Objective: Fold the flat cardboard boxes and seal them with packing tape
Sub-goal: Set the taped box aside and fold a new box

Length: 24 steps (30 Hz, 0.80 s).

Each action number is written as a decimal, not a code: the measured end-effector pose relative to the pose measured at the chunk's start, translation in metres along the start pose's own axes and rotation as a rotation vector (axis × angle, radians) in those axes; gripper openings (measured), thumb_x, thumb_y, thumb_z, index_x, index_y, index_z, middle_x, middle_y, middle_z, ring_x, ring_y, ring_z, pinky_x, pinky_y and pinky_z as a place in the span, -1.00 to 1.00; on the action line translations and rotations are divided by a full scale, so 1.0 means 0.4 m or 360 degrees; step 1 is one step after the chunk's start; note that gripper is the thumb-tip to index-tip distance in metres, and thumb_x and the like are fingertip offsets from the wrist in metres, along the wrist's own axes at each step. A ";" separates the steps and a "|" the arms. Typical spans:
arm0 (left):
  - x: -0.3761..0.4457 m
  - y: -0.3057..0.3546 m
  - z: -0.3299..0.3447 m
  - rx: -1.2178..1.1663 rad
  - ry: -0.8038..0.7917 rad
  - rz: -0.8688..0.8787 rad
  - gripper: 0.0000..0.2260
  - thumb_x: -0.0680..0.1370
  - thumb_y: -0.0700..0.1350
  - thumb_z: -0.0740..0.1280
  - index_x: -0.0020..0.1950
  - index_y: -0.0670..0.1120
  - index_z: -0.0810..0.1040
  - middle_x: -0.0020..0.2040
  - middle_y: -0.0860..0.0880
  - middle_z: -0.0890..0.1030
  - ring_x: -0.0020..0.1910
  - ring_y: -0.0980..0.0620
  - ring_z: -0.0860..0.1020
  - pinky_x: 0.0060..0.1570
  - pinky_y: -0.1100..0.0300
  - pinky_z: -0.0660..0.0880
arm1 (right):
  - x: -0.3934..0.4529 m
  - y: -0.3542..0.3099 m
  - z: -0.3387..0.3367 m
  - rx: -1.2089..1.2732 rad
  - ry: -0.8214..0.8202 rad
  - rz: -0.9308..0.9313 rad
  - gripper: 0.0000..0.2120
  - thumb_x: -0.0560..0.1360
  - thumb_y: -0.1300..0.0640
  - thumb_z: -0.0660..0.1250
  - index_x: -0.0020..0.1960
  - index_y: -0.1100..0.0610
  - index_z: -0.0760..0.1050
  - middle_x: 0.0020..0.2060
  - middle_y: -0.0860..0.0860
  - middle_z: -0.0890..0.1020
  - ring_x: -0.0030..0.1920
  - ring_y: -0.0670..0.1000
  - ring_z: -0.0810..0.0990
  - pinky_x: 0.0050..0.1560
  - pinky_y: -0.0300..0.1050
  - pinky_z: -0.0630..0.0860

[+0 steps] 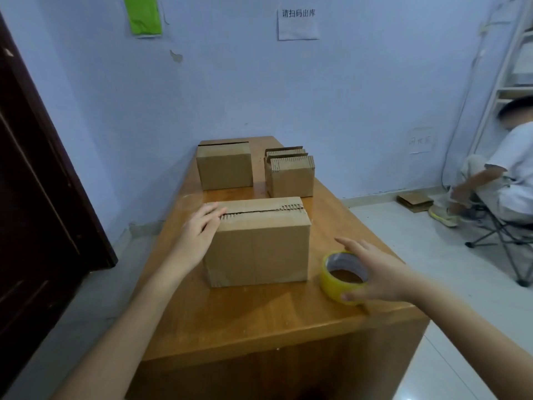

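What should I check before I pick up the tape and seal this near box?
1. Near box flaps folded shut: ok, only a thin seam gap shows.
2. Left hand steadying the box's left end: ok.
3. Right hand around the tape roll: not ok, fingers open over it, thumb just touching.
4. Tape's loose end found: cannot tell.
5. Roll clear of the table edge: ok, but close.

Seated person (501, 180) (blurred) beside white shelving (507, 67), dark door (37, 168).
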<state>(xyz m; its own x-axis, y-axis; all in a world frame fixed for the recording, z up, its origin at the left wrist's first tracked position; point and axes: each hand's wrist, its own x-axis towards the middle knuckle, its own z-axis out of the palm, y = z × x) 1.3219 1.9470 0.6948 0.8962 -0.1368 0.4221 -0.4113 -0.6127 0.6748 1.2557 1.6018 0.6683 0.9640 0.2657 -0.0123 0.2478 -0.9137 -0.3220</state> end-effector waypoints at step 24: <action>0.015 0.026 0.001 0.0228 0.0080 0.0012 -0.72 0.63 -0.08 0.14 0.27 -0.03 0.54 0.26 0.10 0.45 0.33 0.11 0.31 0.23 0.23 0.20 | -0.033 -0.012 -0.198 0.1265 0.0728 -0.0111 -0.31 -0.03 -0.24 0.50 0.05 -0.02 0.52 0.04 -0.06 0.63 0.08 0.05 0.60 -0.01 -0.12 0.52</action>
<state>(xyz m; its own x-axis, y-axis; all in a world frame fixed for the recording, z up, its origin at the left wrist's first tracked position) 1.3231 1.9395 0.7042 0.8823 -0.1049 0.4588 -0.3868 -0.7170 0.5799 1.2496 1.5782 0.7450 0.9356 0.0101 0.3528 0.3306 -0.3751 -0.8660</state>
